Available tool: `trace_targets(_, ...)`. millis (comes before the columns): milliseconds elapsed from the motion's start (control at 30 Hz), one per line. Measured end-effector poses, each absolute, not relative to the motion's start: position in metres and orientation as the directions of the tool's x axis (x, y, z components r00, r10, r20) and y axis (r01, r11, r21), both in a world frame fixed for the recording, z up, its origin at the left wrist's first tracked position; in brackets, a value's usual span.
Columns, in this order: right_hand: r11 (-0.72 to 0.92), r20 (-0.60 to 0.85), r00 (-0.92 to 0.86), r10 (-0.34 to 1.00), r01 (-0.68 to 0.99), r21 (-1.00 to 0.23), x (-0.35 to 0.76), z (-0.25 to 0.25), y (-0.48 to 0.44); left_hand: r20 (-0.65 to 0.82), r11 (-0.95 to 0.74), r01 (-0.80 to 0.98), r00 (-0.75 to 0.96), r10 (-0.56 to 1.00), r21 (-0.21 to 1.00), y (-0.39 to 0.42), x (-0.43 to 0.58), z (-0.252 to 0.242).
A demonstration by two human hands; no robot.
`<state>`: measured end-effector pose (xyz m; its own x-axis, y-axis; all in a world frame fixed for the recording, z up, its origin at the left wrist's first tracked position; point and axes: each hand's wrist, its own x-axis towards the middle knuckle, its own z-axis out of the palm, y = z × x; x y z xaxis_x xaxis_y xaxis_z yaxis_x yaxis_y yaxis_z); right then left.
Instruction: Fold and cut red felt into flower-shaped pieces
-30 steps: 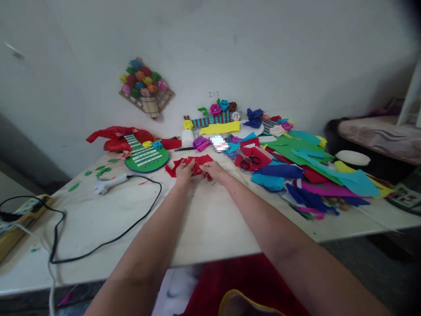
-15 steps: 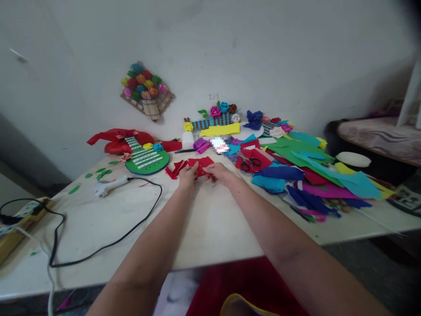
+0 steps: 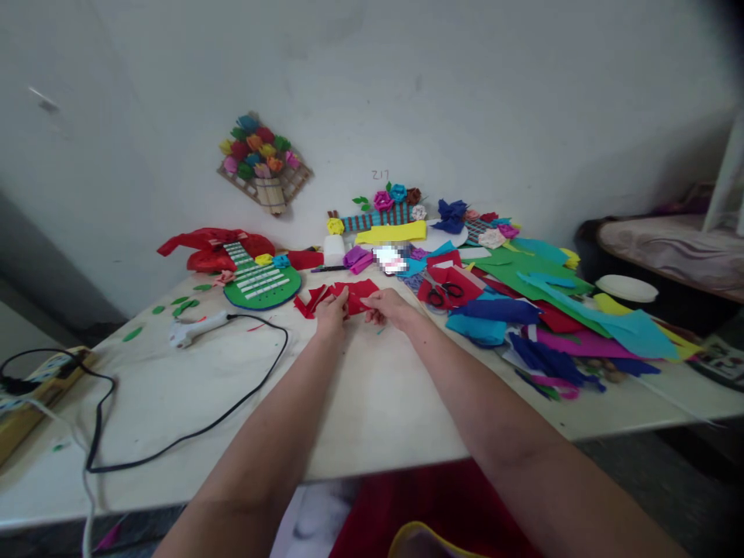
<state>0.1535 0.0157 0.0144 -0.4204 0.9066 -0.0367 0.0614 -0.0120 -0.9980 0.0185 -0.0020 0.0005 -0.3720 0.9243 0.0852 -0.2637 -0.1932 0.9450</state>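
Observation:
Between both hands, at the middle of the table, is red crepe paper. My left hand is closed, its thumb and fingers pinching the paper's near edge. My right hand pinches the same paper a little to the right, fingers curled. Several folded red paper pieces lie just left of my left hand. Further left rests a green guitar-shaped craft with white strips and paper flowers. Scissors with black handles lie on red paper to the right.
A white glue gun with a looping black cord lies at left, near a yellow power strip. Coloured paper sheets are heaped at right, beside a white oval lid. A flower decoration hangs on the wall.
The view has shifted very slightly. Both hands stay at nearly the same spot, still pinching the red paper.

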Motion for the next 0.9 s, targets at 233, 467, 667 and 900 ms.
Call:
trace_targets(233, -0.033, -0.064, -0.447, 0.892, 0.076, -0.997, 0.157, 0.012, 0.02, 0.092, -0.197, -0.226, -0.403, 0.911, 0.954, 0.0, 0.022, -0.001)
trace_targets(467, 0.048, 0.025, -0.391, 0.92, 0.049, -0.998, 0.161, 0.011, 0.02, 0.169, -0.214, -0.101, -0.338, 0.926, 0.972, -0.004, 0.028, -0.001)
trace_targets(667, 0.031, 0.041, -0.342, 0.939, -0.035, -0.999, 0.156, 0.013, 0.016, 0.206, -0.241, -0.126, -0.242, 0.948, 0.962, -0.01, 0.03, 0.0)
trace_targets(900, 0.011, 0.011, -0.35, 0.937, 0.0, -1.0, 0.154, 0.013, 0.018, 0.185, -0.23, -0.166, -0.249, 0.951, 0.959, -0.004, 0.028, -0.006)
